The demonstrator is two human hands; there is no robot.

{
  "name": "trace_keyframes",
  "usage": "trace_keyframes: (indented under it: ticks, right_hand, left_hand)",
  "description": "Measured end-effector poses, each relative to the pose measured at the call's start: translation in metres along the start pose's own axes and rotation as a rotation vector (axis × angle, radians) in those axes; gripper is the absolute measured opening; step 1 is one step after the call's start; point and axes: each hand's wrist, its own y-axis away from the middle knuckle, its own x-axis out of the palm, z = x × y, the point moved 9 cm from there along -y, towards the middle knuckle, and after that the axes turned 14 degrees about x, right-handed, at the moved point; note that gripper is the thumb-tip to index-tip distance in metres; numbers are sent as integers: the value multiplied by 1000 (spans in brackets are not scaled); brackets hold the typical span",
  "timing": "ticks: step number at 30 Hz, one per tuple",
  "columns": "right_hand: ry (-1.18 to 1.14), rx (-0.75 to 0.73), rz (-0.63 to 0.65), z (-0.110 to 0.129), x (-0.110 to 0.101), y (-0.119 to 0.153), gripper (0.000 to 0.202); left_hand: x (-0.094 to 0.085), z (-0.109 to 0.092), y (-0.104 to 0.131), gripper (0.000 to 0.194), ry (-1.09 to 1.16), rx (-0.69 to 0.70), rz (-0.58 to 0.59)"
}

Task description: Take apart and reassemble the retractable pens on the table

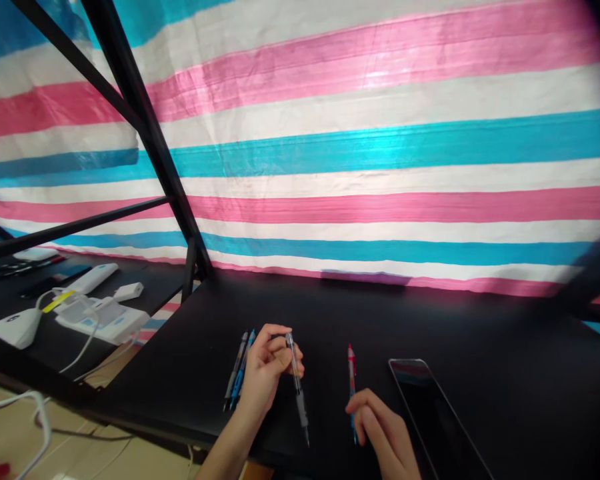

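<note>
My left hand [270, 367] is closed on a clear gel pen [299, 393] with a grey grip. Its upper end sits at my index fingertip, and its tip points down toward the table's front edge. Just left of that wrist, a grey-black pen [235, 373] and a blue pen [243, 370] lie side by side, partly behind the hand. My right hand [380, 427] has its curled fingers around the lower part of a red pen [352, 367] with a bluish lower end. That pen's red top points away from me.
A smartphone [435, 413] with a dark screen lies right of my right hand on the black table [290, 300]. Black metal frame bars [150, 133] rise at the left. Beyond them, a white power strip [105, 320] and cables rest on another table. A striped sheet [380, 147] hangs behind.
</note>
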Motion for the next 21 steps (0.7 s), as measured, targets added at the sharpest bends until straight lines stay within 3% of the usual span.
trace_keyframes:
  ticks: [6,11,15,21]
  right_hand:
    - [32,2,-9,-5,-1,0,45]
    - [26,17,-44,2,-1,2,47]
    - [29,15,-54,6,-1,2,48]
    - [65,16,-49,7,-1,2,49]
  left_hand:
    - [-7,-8,-9,44,-41,21,-14]
    - [-14,-11,-17,36,-77,37,49]
    - [-25,-20,-27,36,-145,65,34]
    - [-33,-21,-45,46,-250,-43,126]
